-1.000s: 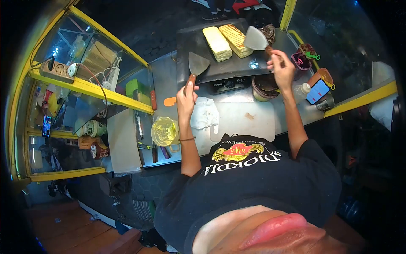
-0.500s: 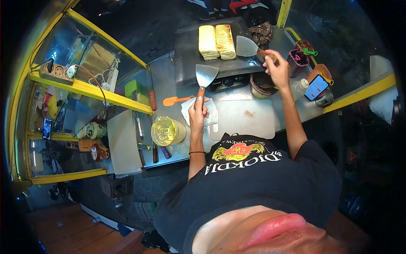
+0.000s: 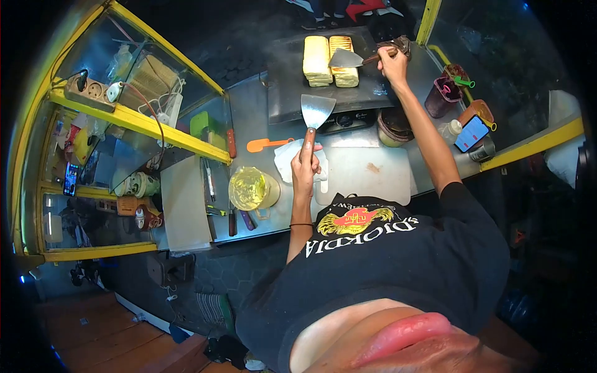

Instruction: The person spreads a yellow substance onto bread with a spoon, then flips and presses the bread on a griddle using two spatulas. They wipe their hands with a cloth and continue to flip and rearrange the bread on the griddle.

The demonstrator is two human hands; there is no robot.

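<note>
My left hand (image 3: 305, 163) is wrapped round the wooden handle of a scraper (image 3: 318, 109), its wide metal blade pointing up at the griddle's near edge. In my right hand (image 3: 393, 64) is a second scraper (image 3: 346, 59), held out over the griddle (image 3: 286, 93). Its blade overlaps the top of the right-hand stack of toasted bread (image 3: 346, 77), which shows brown grill stripes. Close beside that lies a paler stack of bread (image 3: 316, 59). Under my left hand there is a white cloth (image 3: 287, 160).
A white cutting board (image 3: 367, 171) lies before my chest. Left of it stand a jug of yellow spread (image 3: 254, 188) and an orange spatula (image 3: 267, 144). At right are a lidded tub (image 3: 394, 127), a purple container (image 3: 440, 96) and a phone (image 3: 471, 133). Yellow-framed glass (image 3: 143, 127) borders the left.
My right hand has moved up and forward, bringing its scraper from beside the bread onto the striped stack. My left hand keeps its scraper near the griddle edge. The view has shifted slightly.
</note>
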